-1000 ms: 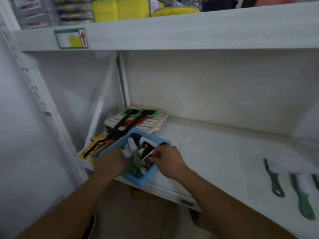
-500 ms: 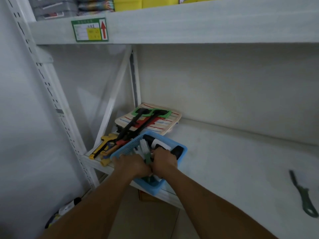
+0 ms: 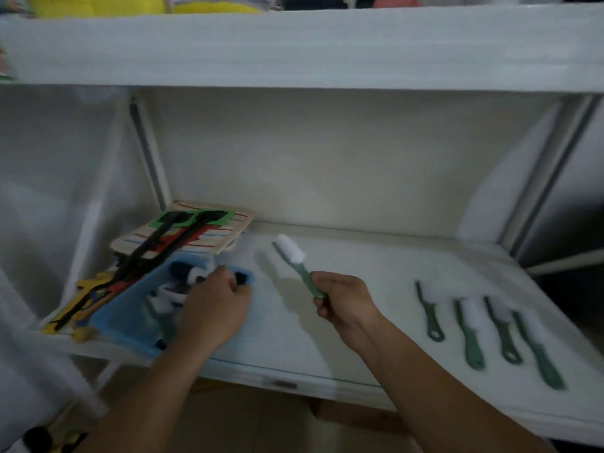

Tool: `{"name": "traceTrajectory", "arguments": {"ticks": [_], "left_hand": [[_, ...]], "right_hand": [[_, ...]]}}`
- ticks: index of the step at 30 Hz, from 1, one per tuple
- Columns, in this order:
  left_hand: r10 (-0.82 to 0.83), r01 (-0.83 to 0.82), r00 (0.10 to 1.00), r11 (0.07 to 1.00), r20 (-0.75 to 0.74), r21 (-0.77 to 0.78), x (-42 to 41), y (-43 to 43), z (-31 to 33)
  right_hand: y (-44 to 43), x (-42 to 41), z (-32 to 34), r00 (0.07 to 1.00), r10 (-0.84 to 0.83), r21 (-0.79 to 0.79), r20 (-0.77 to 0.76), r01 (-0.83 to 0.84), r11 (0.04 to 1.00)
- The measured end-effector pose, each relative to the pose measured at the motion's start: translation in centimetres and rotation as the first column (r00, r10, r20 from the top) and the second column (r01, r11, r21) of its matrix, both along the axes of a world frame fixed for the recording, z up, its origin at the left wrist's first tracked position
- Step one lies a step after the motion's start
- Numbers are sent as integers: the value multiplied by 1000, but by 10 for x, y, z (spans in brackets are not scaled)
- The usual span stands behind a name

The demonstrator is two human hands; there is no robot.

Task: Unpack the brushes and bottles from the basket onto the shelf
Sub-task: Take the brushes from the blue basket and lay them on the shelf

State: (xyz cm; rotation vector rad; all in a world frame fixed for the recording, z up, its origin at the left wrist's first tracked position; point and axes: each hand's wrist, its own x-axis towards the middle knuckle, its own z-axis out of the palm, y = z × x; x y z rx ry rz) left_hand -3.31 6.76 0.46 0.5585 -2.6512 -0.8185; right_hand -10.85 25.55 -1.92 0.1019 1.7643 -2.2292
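Observation:
A blue basket sits at the left front of the white shelf, with black-and-white bottles and another brush inside. My left hand rests over the basket's right side, fingers curled at its rim; what it grips is hidden. My right hand is shut on the green handle of a white-bristled brush, held up above the shelf to the right of the basket. Several green brushes lie in a row on the shelf at the right.
Behind the basket lies a striped board pack with black long-handled tools, and yellow tools at the far left edge. An upper shelf carries yellow sponges. Bare shelf surface lies between the basket and the brush row.
My right hand has lifted a green brush out of the basket and moved right with it. The view has swung right, bringing the row of laid-out brushes into sight.

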Motion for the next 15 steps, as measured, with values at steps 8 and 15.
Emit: {"name": "traceTrajectory", "arguments": {"ticks": [8,15], "left_hand": [[-356,385,923,855,146,-348,-81,187,-65],[-392,470,880,640,268,-608,-119,263,-97]], "right_hand": [[228,-30,-16,879,-477,147,-7,473,869],[314,-70,-55,837,-546,425,-49,512,747]]}}
